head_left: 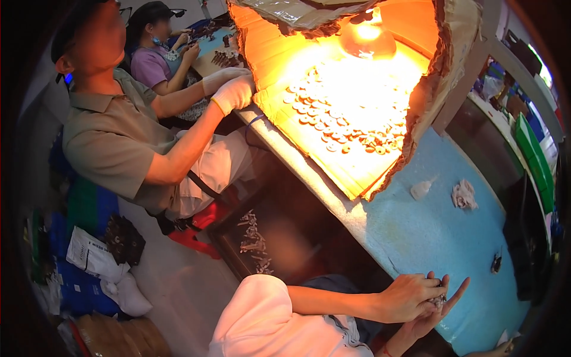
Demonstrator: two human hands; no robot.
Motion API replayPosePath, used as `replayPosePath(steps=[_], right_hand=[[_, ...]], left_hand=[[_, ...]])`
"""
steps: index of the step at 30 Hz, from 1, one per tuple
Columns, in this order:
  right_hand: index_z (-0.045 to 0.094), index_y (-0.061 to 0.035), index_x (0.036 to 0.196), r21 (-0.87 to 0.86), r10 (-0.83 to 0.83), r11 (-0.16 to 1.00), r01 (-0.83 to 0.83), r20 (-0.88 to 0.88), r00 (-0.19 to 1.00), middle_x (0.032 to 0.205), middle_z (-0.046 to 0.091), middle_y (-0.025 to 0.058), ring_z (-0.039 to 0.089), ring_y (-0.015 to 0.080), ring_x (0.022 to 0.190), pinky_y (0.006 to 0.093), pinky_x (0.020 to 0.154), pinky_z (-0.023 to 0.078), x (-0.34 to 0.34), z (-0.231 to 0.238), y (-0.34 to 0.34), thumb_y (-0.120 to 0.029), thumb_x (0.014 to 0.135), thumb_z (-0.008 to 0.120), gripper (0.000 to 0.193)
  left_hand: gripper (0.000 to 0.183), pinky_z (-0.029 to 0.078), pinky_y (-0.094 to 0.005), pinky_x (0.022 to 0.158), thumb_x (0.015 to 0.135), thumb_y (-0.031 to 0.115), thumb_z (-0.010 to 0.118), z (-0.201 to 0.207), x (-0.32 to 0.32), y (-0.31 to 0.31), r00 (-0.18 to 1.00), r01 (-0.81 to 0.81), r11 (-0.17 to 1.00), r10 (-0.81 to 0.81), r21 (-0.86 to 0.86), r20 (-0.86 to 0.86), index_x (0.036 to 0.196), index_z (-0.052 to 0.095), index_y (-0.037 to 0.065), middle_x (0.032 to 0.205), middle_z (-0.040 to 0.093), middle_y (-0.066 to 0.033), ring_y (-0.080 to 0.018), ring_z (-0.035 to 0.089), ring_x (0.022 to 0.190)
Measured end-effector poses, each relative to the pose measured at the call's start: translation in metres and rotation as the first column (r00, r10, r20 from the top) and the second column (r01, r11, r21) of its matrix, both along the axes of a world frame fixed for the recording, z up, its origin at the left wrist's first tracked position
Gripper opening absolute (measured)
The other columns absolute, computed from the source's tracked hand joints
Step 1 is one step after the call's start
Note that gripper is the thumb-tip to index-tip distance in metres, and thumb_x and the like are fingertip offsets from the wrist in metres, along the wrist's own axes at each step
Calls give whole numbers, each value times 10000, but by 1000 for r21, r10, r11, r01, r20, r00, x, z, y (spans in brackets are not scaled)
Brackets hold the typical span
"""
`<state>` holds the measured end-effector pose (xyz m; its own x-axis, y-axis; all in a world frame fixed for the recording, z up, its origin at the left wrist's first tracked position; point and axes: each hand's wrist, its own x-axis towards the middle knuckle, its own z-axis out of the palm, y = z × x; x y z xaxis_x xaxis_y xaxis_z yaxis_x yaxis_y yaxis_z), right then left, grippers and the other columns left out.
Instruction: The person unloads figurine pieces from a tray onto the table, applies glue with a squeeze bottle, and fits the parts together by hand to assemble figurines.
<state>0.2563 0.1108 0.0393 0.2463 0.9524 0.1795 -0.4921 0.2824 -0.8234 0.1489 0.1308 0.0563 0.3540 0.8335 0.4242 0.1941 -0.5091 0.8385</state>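
Observation:
Both of my hands are together at the near edge of the blue table. My left hand reaches across from the left, its fingertips pinched on a small dark-and-grey figure-like piece. Under it, my right hand, with a red string at the wrist, cups the same piece with one finger stretched out. Fingers partly cover the piece, so its exact kind is unclear. Farther right on the blue table lies another small dark piece.
A cardboard box lit by a hot lamp holds many small round pieces. A crumpled tissue and small white bottle stand nearby. A tray holds small pieces. A gloved co-worker sits left, another person beyond.

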Motion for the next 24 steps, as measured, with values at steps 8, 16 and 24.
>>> replayPosePath(steps=[8, 16, 24], right_hand=[[94, -116, 1371, -45, -44, 998, 46, 38, 998, 1062, 536, 124, 573, 287, 924, 373, 848, 454, -16, 10, 4, -46, 767, 524, 744], [101, -106, 1372, -11, -56, 998, 56, 45, 997, 1025, 557, 113, 580, 276, 913, 371, 852, 451, -16, 11, 7, -52, 764, 517, 739], [76, -102, 1371, -18, -43, 999, 44, 56, 997, 1017, 567, 118, 587, 291, 904, 379, 845, 456, -22, 13, 5, -30, 760, 519, 758]], left_hand=[[373, 449, -320, 630, 680, 143, 597, 1, -8, 1, 999, -25, 1000, 25, -7, 30, 1038, 559, 46, 908, 583, -29, -211, 524, 699], [364, 441, -325, 625, 677, 143, 598, -1, -7, 6, 999, -22, 1000, 22, 2, 50, 1027, 556, 49, 885, 572, -30, -216, 516, 693], [323, 442, -316, 626, 688, 138, 594, 0, -12, 1, 998, -31, 999, 32, -17, 59, 1002, 555, 69, 903, 582, -6, -219, 518, 710]])
